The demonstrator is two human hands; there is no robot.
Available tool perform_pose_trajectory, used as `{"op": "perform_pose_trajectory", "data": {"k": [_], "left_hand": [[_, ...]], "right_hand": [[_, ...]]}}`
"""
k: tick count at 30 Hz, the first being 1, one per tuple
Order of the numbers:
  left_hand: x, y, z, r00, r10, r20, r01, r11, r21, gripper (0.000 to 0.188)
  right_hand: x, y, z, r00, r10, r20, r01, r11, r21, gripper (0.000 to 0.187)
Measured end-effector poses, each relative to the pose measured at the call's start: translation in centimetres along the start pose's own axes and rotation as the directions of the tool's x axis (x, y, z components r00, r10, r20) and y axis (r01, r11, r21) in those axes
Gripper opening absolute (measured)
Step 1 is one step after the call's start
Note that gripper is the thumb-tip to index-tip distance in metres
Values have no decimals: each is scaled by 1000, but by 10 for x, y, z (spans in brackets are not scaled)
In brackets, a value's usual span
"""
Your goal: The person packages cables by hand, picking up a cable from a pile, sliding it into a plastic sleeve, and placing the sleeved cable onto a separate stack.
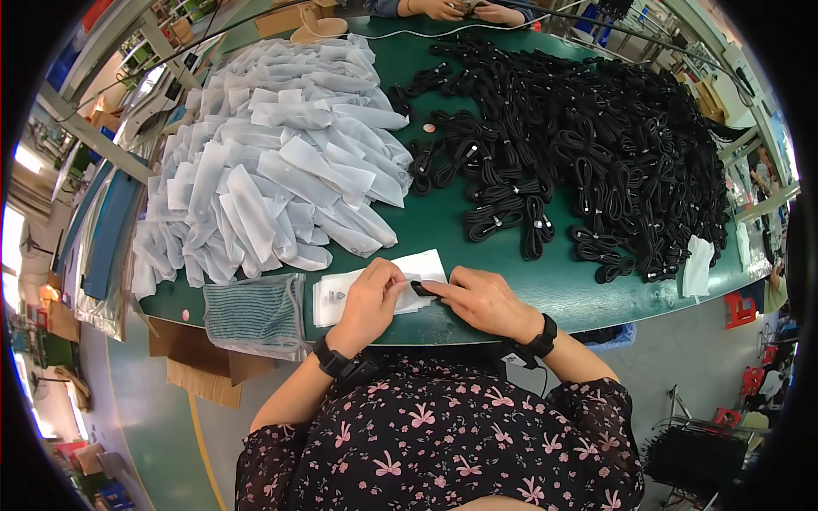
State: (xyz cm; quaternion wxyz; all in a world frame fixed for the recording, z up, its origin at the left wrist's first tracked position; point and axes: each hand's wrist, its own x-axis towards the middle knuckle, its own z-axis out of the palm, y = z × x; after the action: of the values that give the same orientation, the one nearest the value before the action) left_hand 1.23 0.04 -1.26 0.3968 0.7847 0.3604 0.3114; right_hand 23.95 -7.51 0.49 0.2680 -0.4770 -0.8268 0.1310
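At the table's near edge lies a stack of flat white bags [328, 305], with printing on them. My left hand [371, 300] is closed at the top bag [431, 265], its thumb and fingertips pinched at the bag's edge. From the right, my right hand [487, 303] holds the end of a black bundled cable [419, 289] between its fingers. Part of this cable shows between my hands, against the white bag; how far it sits inside the bag I cannot tell. Both wrists wear black bands.
Filled whitish pouches [281, 162] are heaped at the left. Black coiled cables [588, 153] cover the right side of the green table [426, 223]. A striped cloth in a clear bag [256, 313] lies left of the stack. Across the table are another person's hands [464, 10].
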Motion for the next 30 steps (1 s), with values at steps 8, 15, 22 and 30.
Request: {"op": "perform_pose_trajectory", "data": {"k": [8, 15, 22, 30], "left_hand": [[11, 15, -6, 931, 362, 41, -364, 917, 166, 12], [30, 22, -25, 983, 182, -10, -182, 983, 11, 10], [59, 20, -73, 994, -108, -12, 89, 866, -492, 11], [74, 37, -124, 898, 123, -422, -61, 986, 157, 21]], "right_hand": [[11, 11, 12, 967, 253, -1, -215, 824, 524, 30], [30, 0, -8, 969, -41, -243, 127, 929, 348, 33], [51, -6, -21, 863, 144, -483, 95, 894, 437, 33], [6, 65, -34, 873, 430, -232, -475, 858, -198, 28]]}}
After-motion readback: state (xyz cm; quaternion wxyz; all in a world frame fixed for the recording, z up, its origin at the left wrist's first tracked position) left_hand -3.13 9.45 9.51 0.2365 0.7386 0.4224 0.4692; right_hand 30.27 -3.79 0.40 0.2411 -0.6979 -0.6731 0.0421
